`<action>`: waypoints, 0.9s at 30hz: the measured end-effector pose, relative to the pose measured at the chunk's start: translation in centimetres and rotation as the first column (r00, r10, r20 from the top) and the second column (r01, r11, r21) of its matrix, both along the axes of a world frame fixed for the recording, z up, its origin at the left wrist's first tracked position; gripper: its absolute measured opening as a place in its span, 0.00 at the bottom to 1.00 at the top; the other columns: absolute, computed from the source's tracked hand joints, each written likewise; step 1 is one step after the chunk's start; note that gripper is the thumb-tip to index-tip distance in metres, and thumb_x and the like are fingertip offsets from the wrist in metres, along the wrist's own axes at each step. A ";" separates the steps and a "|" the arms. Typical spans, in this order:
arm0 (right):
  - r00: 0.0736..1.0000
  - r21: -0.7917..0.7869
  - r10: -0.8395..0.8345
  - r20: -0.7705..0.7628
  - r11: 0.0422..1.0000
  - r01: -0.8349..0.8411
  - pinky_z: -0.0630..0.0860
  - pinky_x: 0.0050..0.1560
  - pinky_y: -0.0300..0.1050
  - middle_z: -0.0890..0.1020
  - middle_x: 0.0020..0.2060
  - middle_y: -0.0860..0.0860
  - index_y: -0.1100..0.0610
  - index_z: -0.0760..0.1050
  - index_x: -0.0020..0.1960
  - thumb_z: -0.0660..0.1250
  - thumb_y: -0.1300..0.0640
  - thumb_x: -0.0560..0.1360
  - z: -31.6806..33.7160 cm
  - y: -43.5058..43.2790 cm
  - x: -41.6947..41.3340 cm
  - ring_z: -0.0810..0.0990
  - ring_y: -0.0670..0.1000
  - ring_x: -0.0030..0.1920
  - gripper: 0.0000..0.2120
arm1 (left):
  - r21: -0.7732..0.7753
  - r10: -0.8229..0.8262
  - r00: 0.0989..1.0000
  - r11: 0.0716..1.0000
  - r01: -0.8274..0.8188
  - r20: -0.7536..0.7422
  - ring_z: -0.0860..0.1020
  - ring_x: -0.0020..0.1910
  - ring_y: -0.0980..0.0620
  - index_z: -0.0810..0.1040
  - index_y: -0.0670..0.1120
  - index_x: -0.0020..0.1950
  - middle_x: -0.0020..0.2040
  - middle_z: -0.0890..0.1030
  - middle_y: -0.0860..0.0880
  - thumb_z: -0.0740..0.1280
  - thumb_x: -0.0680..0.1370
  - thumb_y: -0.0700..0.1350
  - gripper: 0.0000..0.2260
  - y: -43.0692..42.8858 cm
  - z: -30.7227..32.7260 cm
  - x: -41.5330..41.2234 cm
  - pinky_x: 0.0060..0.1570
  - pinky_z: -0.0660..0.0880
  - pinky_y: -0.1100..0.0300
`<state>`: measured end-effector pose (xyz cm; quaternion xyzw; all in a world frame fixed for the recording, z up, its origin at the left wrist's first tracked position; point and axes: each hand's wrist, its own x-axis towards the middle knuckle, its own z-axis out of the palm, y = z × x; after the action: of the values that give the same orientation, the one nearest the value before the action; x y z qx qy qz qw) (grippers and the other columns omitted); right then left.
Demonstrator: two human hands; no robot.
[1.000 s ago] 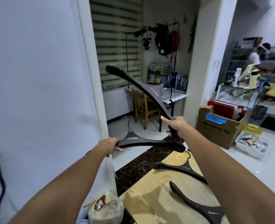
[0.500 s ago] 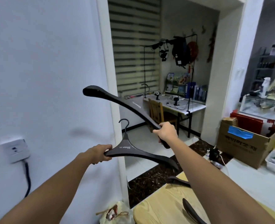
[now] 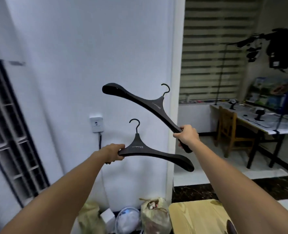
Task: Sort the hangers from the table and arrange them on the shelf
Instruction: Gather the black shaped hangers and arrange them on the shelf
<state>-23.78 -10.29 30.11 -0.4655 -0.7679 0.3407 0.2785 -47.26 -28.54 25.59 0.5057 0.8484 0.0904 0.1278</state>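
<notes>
Black matte finish on both hangers, each with a thin dark hook. The left hand (image 3: pixel 113 153) has its fingers wrapped tight round the left arm tip of the lower hanger (image 3: pixel 140 147). That hanger is held roughly level, hook pointing straight up, free arm sloping down to the right. The right hand (image 3: pixel 187 136) makes a closed fist round the right arm of the upper hanger (image 3: pixel 150 103), with the arm's tip poking out below the fist. This hanger is tilted steeply, rising up and to the left, hook uppermost. The two hangers are apart, not touching, and the gripped end of the upper one sits near the free end of the lower one. Both are in the air in front of a white wall (image 3: pixel 72 48), beyond the corner of the light wooden table (image 3: pixel 195 217) at the bottom edge of the view. A wall socket (image 3: pixel 96 124) with a cable is behind the lower hook. A grey slatted grille (image 3: pixel 9 129) stands at far left. Tied bags (image 3: pixel 155 211) sit on the floor beside the table. To the right, past the wall edge, are striped blinds (image 3: pixel 212 48), a wooden chair (image 3: pixel 227 129) and a cluttered desk (image 3: pixel 265 124).
</notes>
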 end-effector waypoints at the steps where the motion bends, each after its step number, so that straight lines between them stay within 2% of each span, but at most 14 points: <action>1: 0.999 0.002 0.039 0.000 0.999 -0.039 0.81 0.35 0.52 0.77 0.31 0.54 0.58 0.77 0.47 0.68 0.61 0.72 -0.2 -0.6 -0.8 0.81 0.56 0.27 0.04 | -0.006 0.029 0.999 1.000 -0.029 -0.021 0.72 0.29 0.51 0.69 0.52 0.47 0.37 0.72 0.51 0.64 0.76 0.46 0.04 -1.4 -0.1 0.1 0.24 0.70 0.63; 3: 0.994 0.014 0.109 0.013 0.994 -0.109 0.81 0.35 0.52 0.78 0.32 0.55 0.58 0.77 0.46 0.67 0.61 0.72 -0.5 -2.0 -2.3 0.81 0.56 0.27 0.03 | -0.028 0.092 0.994 0.995 -0.094 -0.061 0.70 0.26 0.53 0.68 0.51 0.49 0.36 0.71 0.51 0.64 0.76 0.47 0.05 -4.1 -0.5 -0.2 0.24 0.69 0.64; 9: 0.943 0.005 0.326 0.060 0.945 -0.327 0.80 0.35 0.49 0.79 0.34 0.56 0.58 0.78 0.46 0.67 0.61 0.72 -1.5 -7.5 -7.5 0.80 0.55 0.27 0.04 | -0.063 0.292 0.953 0.953 -0.297 -0.078 0.71 0.26 0.49 0.71 0.49 0.54 0.35 0.71 0.51 0.64 0.76 0.48 0.08 -13.8 -1.3 -2.0 0.24 0.70 0.63; 12: 0.903 -0.018 0.424 0.074 0.906 -0.424 0.80 0.35 0.49 0.79 0.34 0.56 0.59 0.78 0.47 0.67 0.61 0.72 -2.3 -10.4 -10.1 0.80 0.55 0.26 0.05 | -0.068 0.362 0.925 0.926 -0.371 -0.116 0.75 0.34 0.48 0.71 0.47 0.57 0.43 0.77 0.48 0.64 0.77 0.48 0.11 -18.9 -1.5 -2.3 0.33 0.73 0.60; 14: 0.873 -0.028 0.483 0.075 0.876 -0.482 0.80 0.35 0.49 0.79 0.33 0.56 0.59 0.78 0.46 0.68 0.61 0.72 -2.6 -12.6 -11.8 0.80 0.55 0.25 0.04 | -0.074 0.406 0.905 0.906 -0.417 -0.129 0.72 0.31 0.52 0.71 0.47 0.58 0.48 0.79 0.45 0.64 0.77 0.48 0.11 -22.5 -1.6 -2.2 0.31 0.71 0.61; 16: 0.835 -0.034 0.544 0.077 0.839 -0.543 0.80 0.35 0.49 0.79 0.32 0.55 0.59 0.78 0.45 0.69 0.60 0.72 -2.7 -15.2 -13.5 0.79 0.56 0.25 0.03 | -0.069 0.472 0.877 0.875 -0.479 -0.097 0.70 0.28 0.53 0.71 0.48 0.56 0.41 0.75 0.50 0.64 0.77 0.48 0.09 -26.2 -1.7 -1.9 0.26 0.70 0.63; 18: 0.800 -0.033 0.595 0.078 0.803 -0.595 0.80 0.34 0.49 0.78 0.33 0.55 0.58 0.77 0.43 0.70 0.59 0.72 -2.8 -17.7 -14.8 0.79 0.56 0.25 0.03 | -0.063 0.529 0.846 0.844 -0.533 -0.071 0.71 0.27 0.52 0.69 0.51 0.51 0.37 0.71 0.52 0.64 0.77 0.48 0.05 -29.5 -2.0 -1.8 0.25 0.72 0.62; 20: 0.763 -0.031 0.641 0.086 0.767 -0.641 0.80 0.34 0.49 0.78 0.33 0.55 0.57 0.76 0.42 0.70 0.60 0.72 -2.8 -20.4 -15.9 0.78 0.56 0.25 0.03 | -0.075 0.571 0.818 0.815 -0.575 -0.070 0.70 0.26 0.53 0.68 0.52 0.48 0.35 0.70 0.53 0.64 0.77 0.48 0.05 -32.6 -2.0 -1.3 0.24 0.72 0.62; 25: 0.657 -0.004 0.743 0.129 0.663 -0.749 0.78 0.30 0.46 0.78 0.33 0.55 0.57 0.77 0.44 0.70 0.59 0.72 -2.4 -26.3 -18.1 0.77 0.55 0.25 0.03 | -0.057 0.654 0.753 0.751 -0.658 -0.072 0.70 0.27 0.55 0.71 0.47 0.55 0.39 0.71 0.50 0.64 0.77 0.47 0.08 -38.5 -1.6 0.6 0.23 0.70 0.64; 27: 0.615 0.018 0.772 0.160 0.621 -0.784 0.78 0.29 0.45 0.78 0.33 0.55 0.55 0.78 0.45 0.70 0.59 0.72 -2.1 -28.4 -18.5 0.78 0.55 0.26 0.02 | -0.052 0.682 0.728 0.726 -0.685 -0.066 0.71 0.29 0.53 0.71 0.48 0.54 0.39 0.72 0.50 0.64 0.77 0.46 0.07 -40.7 -1.8 1.0 0.25 0.72 0.62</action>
<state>-42.29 -38.67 27.98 -0.0964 -0.9246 0.3619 0.0699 -46.25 -69.29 23.78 0.1547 0.9801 0.0897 0.0859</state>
